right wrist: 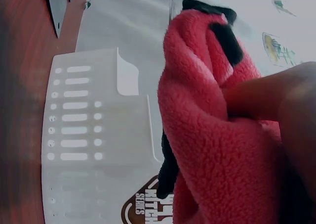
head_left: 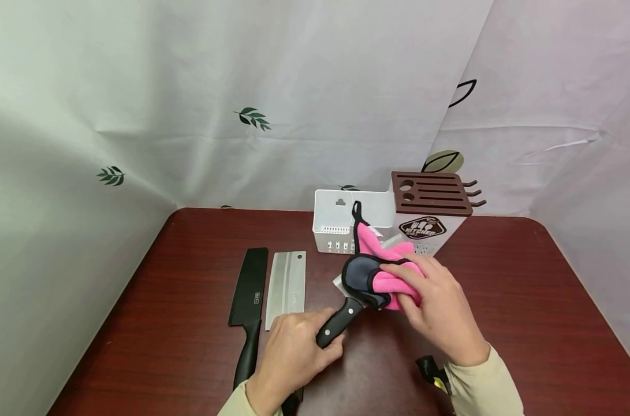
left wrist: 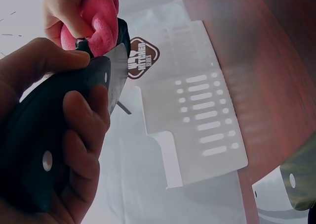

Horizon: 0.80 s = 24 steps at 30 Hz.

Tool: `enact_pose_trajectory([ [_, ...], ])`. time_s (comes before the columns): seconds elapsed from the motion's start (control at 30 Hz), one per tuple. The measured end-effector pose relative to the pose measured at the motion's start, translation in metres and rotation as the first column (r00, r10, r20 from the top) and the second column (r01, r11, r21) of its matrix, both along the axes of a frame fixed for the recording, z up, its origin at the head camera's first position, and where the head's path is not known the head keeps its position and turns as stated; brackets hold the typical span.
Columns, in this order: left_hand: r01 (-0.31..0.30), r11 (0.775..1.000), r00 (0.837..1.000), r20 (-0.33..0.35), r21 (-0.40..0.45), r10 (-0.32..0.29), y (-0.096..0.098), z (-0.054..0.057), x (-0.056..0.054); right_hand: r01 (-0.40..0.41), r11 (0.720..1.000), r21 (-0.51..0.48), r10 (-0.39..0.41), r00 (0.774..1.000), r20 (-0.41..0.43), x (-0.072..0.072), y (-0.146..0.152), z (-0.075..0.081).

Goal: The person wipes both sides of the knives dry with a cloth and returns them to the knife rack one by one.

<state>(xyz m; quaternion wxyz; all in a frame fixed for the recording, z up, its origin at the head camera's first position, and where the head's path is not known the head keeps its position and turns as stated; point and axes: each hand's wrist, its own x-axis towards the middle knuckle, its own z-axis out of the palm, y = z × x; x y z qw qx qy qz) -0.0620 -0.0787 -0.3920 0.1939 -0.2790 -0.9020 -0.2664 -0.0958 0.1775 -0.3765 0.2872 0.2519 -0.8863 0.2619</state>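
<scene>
My left hand (head_left: 296, 349) grips a knife by its black riveted handle (head_left: 340, 322), the blade pointing up and to the right. In my right hand (head_left: 444, 309) is a pink cloth (head_left: 392, 283) with a dark grey patch, black trim and a hanging loop. The cloth is bunched over the blade, most of which it hides; a strip of bare blade (left wrist: 117, 68) shows near the handle in the left wrist view. Fingers of the right hand (right wrist: 276, 98) press into the pink folds in the right wrist view.
Behind the hands stands a white knife holder (head_left: 330, 211) with a brown slotted top (head_left: 431, 193) and side hooks. To the left lie a black knife (head_left: 249, 289) and a silver cleaver (head_left: 286, 283). A black object with a yellow mark (head_left: 430, 370) lies by the right sleeve.
</scene>
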Motion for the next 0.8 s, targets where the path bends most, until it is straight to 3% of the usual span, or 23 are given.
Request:
enact_pose_trajectory([
  [0.47, -0.004, 1.000, 1.000, 0.013, -0.025, 0.004, 0.001, -0.001, 0.000, -0.074, 0.995, 0.064, 0.072, 0.997, 0.027, 0.003, -0.012, -0.002],
  [0.8, 0.038, 0.998, 0.998, -0.047, -0.042, -0.040, 0.002, -0.003, -0.002, -0.101, 0.995, 0.029, 0.100, 0.995, 0.009, 0.002, -0.018, -0.004],
])
